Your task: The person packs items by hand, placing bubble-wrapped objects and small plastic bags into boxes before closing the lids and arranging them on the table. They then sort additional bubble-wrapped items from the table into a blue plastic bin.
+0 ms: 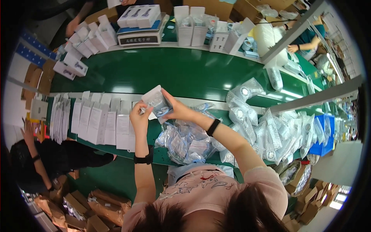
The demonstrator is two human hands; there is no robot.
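Note:
An opened small white cardboard box (154,96) is held up between my hands over the near edge of the green table. My right hand (179,110) wraps round its right side, thumb at the top. My left hand (140,115) is closed at its left edge, fingertips pinched by the flap. A clear plastic bag with blue edging (164,110) shows at the box's opening; how far inside it lies is hidden. Just below my right hand is a heap of clear zip bags (185,143). White boxes (96,120) stand in a row left of my left hand.
Bubble-wrapped items (266,135) pile up on the right, beside a blue bin (322,135). Across the green conveyor belt (154,67) stand a scale (139,38) carrying boxes and several open white boxes (191,29). Metal posts (317,92) slant in at right. Other people work around the table.

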